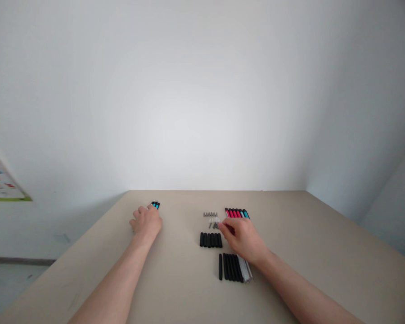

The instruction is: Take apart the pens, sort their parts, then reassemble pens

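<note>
My left hand point(146, 221) rests at the table's far left, palm down with its fingers apart. Just past its fingertips show the ends of a few black-and-blue pens point(155, 205), which the hand partly covers. My right hand point(239, 235) is right of centre, thumb and index finger brought together over some small grey and clear parts point(215, 224). Whatever sits between those fingertips is too small to make out. Behind that hand lies a row of red and blue pen barrels point(235, 213), their near ends hidden by it. A line of small springs point(210, 214) lies beyond the small parts.
Short black tubes point(210, 240) lie side by side left of my right hand. Nearer me are longer black tubes point(232, 267) and thin white pen refills point(244, 269), partly under my right wrist. The beige table point(182, 279) meets a white wall point(195, 112).
</note>
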Tool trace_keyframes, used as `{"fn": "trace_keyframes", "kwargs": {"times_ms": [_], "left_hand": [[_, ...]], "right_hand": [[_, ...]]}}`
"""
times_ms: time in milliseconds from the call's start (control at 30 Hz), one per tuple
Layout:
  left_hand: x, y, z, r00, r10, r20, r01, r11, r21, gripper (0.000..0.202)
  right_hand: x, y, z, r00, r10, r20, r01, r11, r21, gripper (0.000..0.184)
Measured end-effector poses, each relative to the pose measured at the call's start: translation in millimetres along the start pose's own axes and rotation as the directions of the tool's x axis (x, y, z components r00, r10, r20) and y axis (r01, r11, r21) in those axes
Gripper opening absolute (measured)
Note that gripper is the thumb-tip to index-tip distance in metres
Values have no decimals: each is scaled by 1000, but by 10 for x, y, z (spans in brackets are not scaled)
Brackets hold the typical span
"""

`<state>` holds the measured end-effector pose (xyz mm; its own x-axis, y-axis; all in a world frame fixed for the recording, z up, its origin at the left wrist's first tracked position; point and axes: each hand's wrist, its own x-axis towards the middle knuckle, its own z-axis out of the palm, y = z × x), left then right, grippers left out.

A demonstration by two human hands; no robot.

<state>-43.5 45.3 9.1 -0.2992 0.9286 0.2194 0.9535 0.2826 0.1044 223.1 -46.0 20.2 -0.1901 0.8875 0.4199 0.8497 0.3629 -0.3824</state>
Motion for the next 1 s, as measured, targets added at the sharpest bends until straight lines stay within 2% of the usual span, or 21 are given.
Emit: {"fn": "trace_keyframes", "kwargs": {"times_ms": [100, 200, 233, 300, 333, 367, 433, 500, 567, 633, 833, 933, 1000], "left_hand": [[-5, 7, -15, 1000, -6, -4, 6, 1000, 0, 35], [-36, 61, -49, 999, 8, -37, -8, 1000, 3, 34], [-56, 96, -65, 998, 38, -58, -38, 999, -8, 34], [-117, 185, -99, 974, 175, -146, -187, 979, -76, 36], [-157, 236, -117, 940, 294, -174, -318, 938, -135, 36], [-202, 286, -133, 880, 422, -217, -464, 863, -202, 35], [-299, 375, -160, 739, 605, -296, -674, 661, -330, 32], [-388, 435, -179, 620, 716, -321, -768, 471, -434, 30], [-449, 460, -192, 550, 777, -306, -788, 361, -500, 28], [-479, 460, -202, 526, 801, -285, -783, 325, -531, 27], [-475, 433, -223, 510, 806, -299, -795, 309, -523, 26], [-476, 433, -229, 495, 811, -312, -805, 293, -515, 26], [-486, 435, -242, 485, 810, -329, -815, 283, -505, 28]], "right_hand": [[15, 29, -10, 995, 82, -61, -85, 995, -46, 37], [30, 82, -42, 960, 240, -146, -257, 960, -110, 25], [34, 103, -55, 942, 290, -168, -314, 938, -143, 20], [38, 146, -79, 913, 360, -191, -399, 887, -234, 22], [37, 166, -88, 903, 385, -192, -427, 858, -286, 27], [35, 183, -94, 893, 409, -186, -449, 828, -336, 30], [28, 210, -99, 872, 462, -160, -484, 774, -408, 30], [24, 234, -97, 853, 506, -130, -507, 740, -442, 26], [22, 259, -90, 841, 530, -105, -516, 730, -448, 24], [22, 286, -81, 833, 548, -78, -522, 732, -438, 22], [14, 337, -72, 816, 578, -32, -537, 736, -413, 21], [30, 323, -99, 827, 554, -90, -539, 738, -407, 26], [52, 294, -118, 857, 495, -145, -512, 786, -346, 28]]}}
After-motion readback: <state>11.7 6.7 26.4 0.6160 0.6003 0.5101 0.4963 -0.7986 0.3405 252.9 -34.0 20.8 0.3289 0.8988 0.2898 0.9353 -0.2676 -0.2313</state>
